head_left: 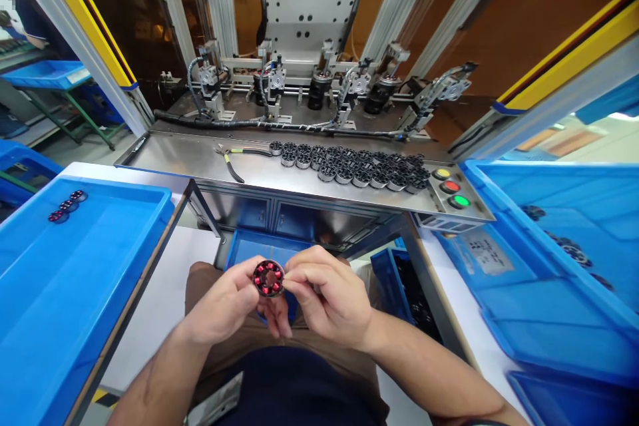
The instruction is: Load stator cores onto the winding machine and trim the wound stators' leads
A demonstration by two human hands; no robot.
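I've got both hands over the lap, well apart from the side edges: L hand [224, 303] is inboard of the L table edge [130, 296], R hand [332, 296] inboard of the R table edge [446, 296]. Metal bench [182, 160] is fwd of both, its front lip well short of touching the fingers. Open room is mostly fwd, btwn hands & that lip, w/ a blue tray [249, 247] lower down there. Pliers [232, 170] lie on the bench w/ black rings [349, 170] packed to their R, then buttons [450, 187] at the R end.

Ring part [272, 288] sits btwn the hands, open face twd cam: round, dark rim, red coils spaced around a brownish centre. L thumb & fingers grasp its L side. R thumb & index meet at its R rim; can't tell if they pinch it. Similar red-coil pcs [68, 205] lie in the L blue tray [60, 286].
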